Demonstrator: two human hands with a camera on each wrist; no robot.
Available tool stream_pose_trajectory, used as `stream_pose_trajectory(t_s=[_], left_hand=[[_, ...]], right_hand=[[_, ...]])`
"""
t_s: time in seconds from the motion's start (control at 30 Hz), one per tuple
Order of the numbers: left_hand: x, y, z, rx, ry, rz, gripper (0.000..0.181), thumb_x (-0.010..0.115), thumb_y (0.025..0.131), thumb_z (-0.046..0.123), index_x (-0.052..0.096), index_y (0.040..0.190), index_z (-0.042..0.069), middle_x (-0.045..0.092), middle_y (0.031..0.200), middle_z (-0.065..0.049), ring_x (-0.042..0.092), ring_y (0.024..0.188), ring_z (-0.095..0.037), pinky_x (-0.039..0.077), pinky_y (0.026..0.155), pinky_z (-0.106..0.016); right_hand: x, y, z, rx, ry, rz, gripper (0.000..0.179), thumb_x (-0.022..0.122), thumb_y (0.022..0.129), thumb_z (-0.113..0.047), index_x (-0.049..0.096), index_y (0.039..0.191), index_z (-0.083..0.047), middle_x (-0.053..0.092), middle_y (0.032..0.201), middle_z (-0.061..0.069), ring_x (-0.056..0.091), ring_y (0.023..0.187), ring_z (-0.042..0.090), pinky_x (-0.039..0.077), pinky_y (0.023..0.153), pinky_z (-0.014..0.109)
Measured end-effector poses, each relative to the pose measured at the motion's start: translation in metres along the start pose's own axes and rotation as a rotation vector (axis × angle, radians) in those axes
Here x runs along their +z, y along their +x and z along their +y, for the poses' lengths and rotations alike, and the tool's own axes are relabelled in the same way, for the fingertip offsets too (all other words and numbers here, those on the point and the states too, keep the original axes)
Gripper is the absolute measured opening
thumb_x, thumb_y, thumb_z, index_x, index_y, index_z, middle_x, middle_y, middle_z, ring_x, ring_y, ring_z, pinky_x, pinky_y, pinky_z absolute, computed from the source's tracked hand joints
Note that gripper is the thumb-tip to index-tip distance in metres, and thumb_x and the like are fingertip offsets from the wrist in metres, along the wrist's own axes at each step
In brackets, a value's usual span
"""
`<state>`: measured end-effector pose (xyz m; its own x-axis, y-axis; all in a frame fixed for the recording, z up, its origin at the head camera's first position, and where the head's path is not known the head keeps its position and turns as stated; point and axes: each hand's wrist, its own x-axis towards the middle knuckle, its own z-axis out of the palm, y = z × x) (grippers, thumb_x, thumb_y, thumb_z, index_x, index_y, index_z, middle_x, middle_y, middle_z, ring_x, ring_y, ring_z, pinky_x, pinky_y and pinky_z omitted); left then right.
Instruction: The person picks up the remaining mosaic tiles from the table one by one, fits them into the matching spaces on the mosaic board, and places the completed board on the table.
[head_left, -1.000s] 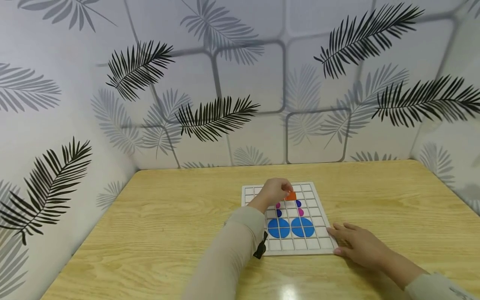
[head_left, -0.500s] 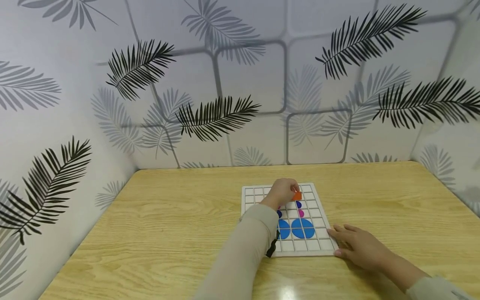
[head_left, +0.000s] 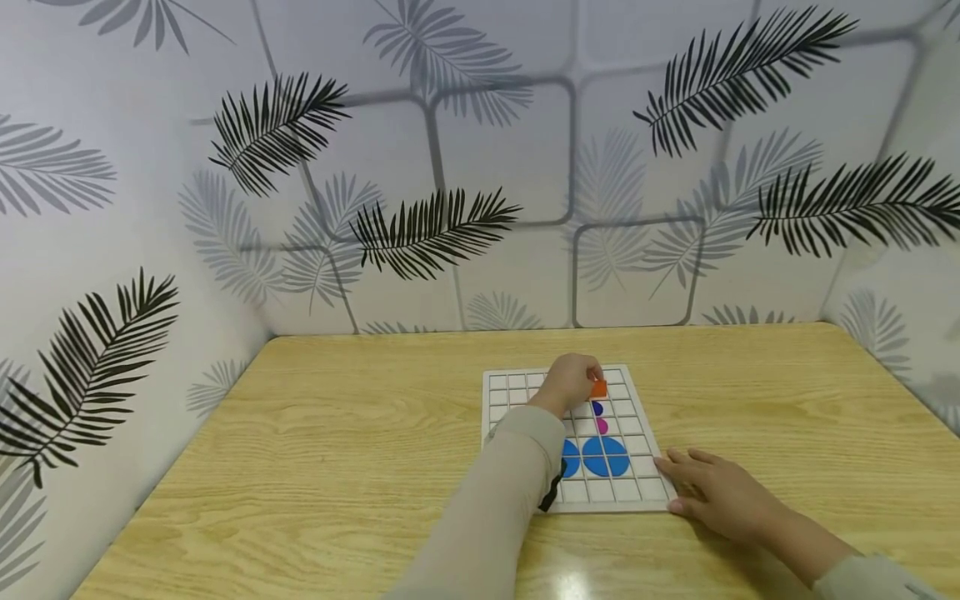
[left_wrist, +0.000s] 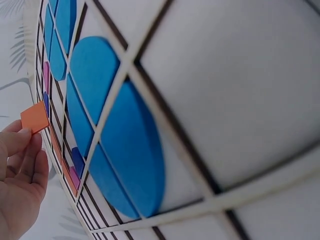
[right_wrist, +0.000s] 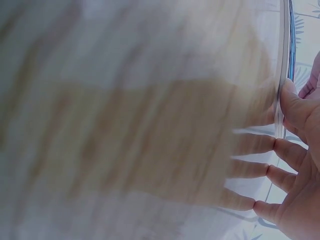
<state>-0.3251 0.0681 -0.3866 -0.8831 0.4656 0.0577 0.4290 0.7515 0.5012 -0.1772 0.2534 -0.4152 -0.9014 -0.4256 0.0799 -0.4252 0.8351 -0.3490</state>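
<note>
My left hand (head_left: 573,382) pinches a small orange square tile (left_wrist: 35,118) between thumb and fingers, over the far part of a white grid board (head_left: 641,490). In the left wrist view, blue quarter-circle pieces (left_wrist: 132,150) form round shapes in the board's cells. Beyond them lie small dark blue (left_wrist: 77,161) and pink pieces (left_wrist: 74,176), and an orange strip (left_wrist: 61,159) close to the hand. My left forearm hides part of the board's left side. My right hand (head_left: 716,490) rests on the table with fingers extended, its thumb and fingertips at the board's right edge.
The board lies flat on a light wood-grain table (head_left: 337,467). A pale wall (head_left: 517,283) with a leaf pattern stands behind the table and along its left side. The glossy tabletop reflects the right hand (right_wrist: 295,165) in the right wrist view.
My left hand has moved to the right over the board with the orange tile, its forearm now covering more of the blue pieces. The right hand has stayed in place.
</note>
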Motion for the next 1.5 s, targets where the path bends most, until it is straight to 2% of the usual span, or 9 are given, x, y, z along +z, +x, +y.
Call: stream_pose_trajectory(t_s=[0.5, 0.77, 0.87, 0.97, 1.03, 1.1, 1.2, 1.4, 1.5], left_hand=[[0.001, 0.003, 0.002, -0.020, 0.061, -0.012, 0.024, 0.049, 0.080, -0.006, 0.064, 0.090, 0.011, 0.057, 0.085, 0.001, 0.050, 0.080, -0.011, 0.040, 0.072, -0.018], [0.008, 0.009, 0.006, -0.036, 0.267, -0.073, 0.021, 0.053, 0.082, 0.003, 0.065, 0.097, 0.013, 0.059, 0.094, 0.002, 0.051, 0.093, -0.011, 0.038, 0.081, -0.019], [0.027, 0.025, -0.007, -0.002, 0.348, -0.069, 0.019, 0.051, 0.083, 0.005, 0.066, 0.089, 0.015, 0.059, 0.088, 0.003, 0.051, 0.088, -0.011, 0.039, 0.076, -0.021], [0.064, 0.061, -0.036, 0.033, 0.399, -0.064, 0.020, 0.049, 0.084, 0.007, 0.064, 0.078, 0.019, 0.057, 0.080, 0.006, 0.050, 0.082, -0.008, 0.039, 0.073, -0.023], [0.091, 0.085, -0.059, 0.079, 0.430, -0.013, 0.020, 0.051, 0.082, 0.008, 0.063, 0.072, 0.020, 0.056, 0.076, 0.006, 0.049, 0.077, -0.009, 0.039, 0.069, -0.025], [0.100, 0.099, -0.067, 0.028, 0.430, -0.079, 0.021, 0.050, 0.085, 0.011, 0.064, 0.075, 0.023, 0.056, 0.079, 0.009, 0.049, 0.081, -0.007, 0.040, 0.072, -0.024], [0.095, 0.092, -0.062, 0.041, 0.435, -0.060, 0.019, 0.053, 0.083, 0.010, 0.064, 0.074, 0.022, 0.057, 0.079, 0.007, 0.050, 0.080, -0.008, 0.040, 0.069, -0.024], [0.031, 0.029, -0.004, -0.013, 0.494, -0.168, 0.016, 0.050, 0.087, 0.011, 0.064, 0.082, 0.017, 0.057, 0.086, 0.005, 0.051, 0.085, -0.008, 0.041, 0.073, -0.021], [0.020, 0.014, 0.006, 0.011, 0.517, -0.150, 0.014, 0.049, 0.088, 0.010, 0.062, 0.085, 0.015, 0.056, 0.087, 0.003, 0.052, 0.084, -0.009, 0.041, 0.071, -0.021]], right_hand=[[-0.002, 0.000, -0.002, 0.018, 0.008, -0.015, 0.054, 0.058, 0.078, -0.039, 0.051, 0.121, -0.007, 0.046, 0.121, 0.020, 0.036, 0.110, 0.045, 0.030, 0.082, 0.057], [-0.001, -0.001, -0.003, -0.007, 0.005, 0.013, 0.053, 0.059, 0.078, -0.038, 0.052, 0.120, -0.006, 0.047, 0.119, 0.021, 0.037, 0.109, 0.045, 0.031, 0.082, 0.057], [-0.001, -0.001, -0.003, -0.006, 0.005, 0.009, 0.053, 0.058, 0.078, -0.038, 0.051, 0.120, -0.006, 0.047, 0.119, 0.021, 0.037, 0.109, 0.045, 0.031, 0.082, 0.057], [-0.001, -0.001, -0.003, -0.009, 0.003, 0.012, 0.052, 0.059, 0.078, -0.037, 0.051, 0.120, -0.006, 0.047, 0.119, 0.021, 0.037, 0.109, 0.046, 0.031, 0.082, 0.057], [-0.002, -0.001, -0.003, -0.013, 0.002, 0.021, 0.052, 0.060, 0.078, -0.035, 0.052, 0.119, -0.005, 0.048, 0.118, 0.021, 0.038, 0.109, 0.045, 0.031, 0.082, 0.057], [-0.002, -0.001, -0.003, -0.017, 0.001, 0.027, 0.052, 0.060, 0.078, -0.035, 0.052, 0.119, -0.005, 0.048, 0.118, 0.021, 0.038, 0.108, 0.045, 0.031, 0.082, 0.056], [-0.002, 0.000, -0.003, -0.016, 0.003, 0.026, 0.052, 0.060, 0.078, -0.035, 0.052, 0.119, -0.005, 0.048, 0.118, 0.021, 0.038, 0.109, 0.045, 0.031, 0.082, 0.056], [-0.003, 0.000, -0.003, -0.020, -0.002, 0.019, 0.052, 0.061, 0.077, -0.035, 0.052, 0.118, -0.004, 0.048, 0.118, 0.022, 0.038, 0.108, 0.046, 0.031, 0.082, 0.056], [-0.002, 0.000, -0.003, -0.022, -0.003, 0.020, 0.051, 0.061, 0.077, -0.034, 0.053, 0.118, -0.004, 0.048, 0.118, 0.022, 0.039, 0.107, 0.046, 0.031, 0.082, 0.056]])
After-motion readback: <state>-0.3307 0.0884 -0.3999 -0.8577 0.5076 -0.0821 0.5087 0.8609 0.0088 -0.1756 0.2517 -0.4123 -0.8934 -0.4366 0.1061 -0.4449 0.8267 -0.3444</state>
